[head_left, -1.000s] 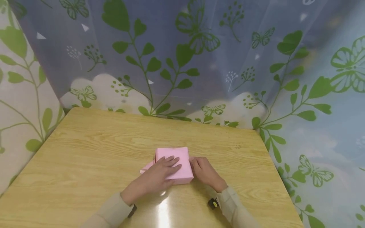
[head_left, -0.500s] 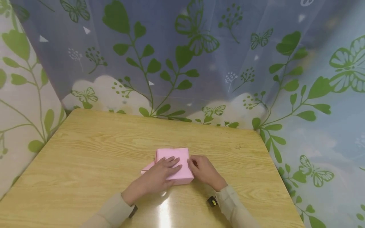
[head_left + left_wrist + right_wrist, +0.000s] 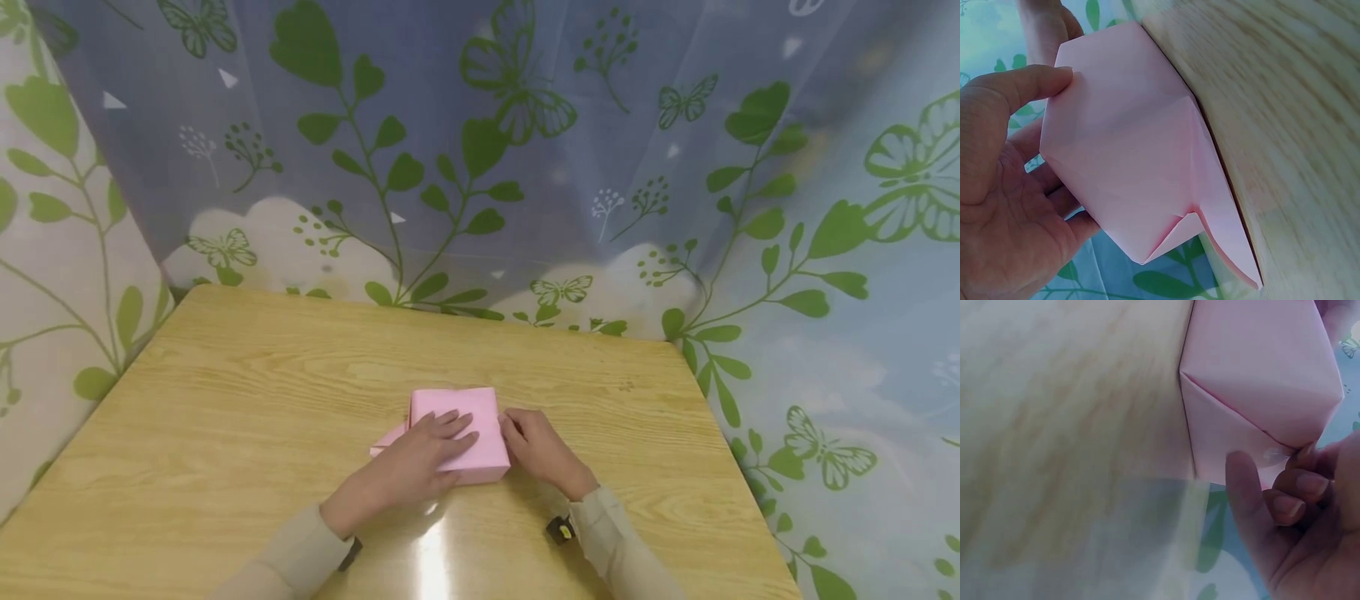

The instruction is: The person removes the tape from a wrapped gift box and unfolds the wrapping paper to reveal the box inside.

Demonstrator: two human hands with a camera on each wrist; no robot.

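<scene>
In the head view, a box wrapped in pink paper (image 3: 480, 450) lies on the table. My left hand (image 3: 408, 462) rests across its top with the fingers spread; in the left wrist view its thumb (image 3: 1054, 80) presses the near side. Folded paper stands out loose at the box's left end (image 3: 1225, 244). My right hand (image 3: 542, 454) is at the right end. There, in the right wrist view, curled fingers touch the paper by a small shiny clear patch (image 3: 1275, 454), which looks like tape, and the thumb (image 3: 1244, 478) lies against the folded flap (image 3: 1216, 437).
The wood-grain table (image 3: 247, 392) spreads out around the box. Behind it and at both sides hangs cloth printed with leaves and butterflies (image 3: 435, 167). A dark wrist device (image 3: 559, 531) sits by the right sleeve. Light glares on the table's near part.
My right hand's fingertips shifted up to the box's top right edge half a second ago and are now slightly back to the right of it. My left hand and the box have stayed put.
</scene>
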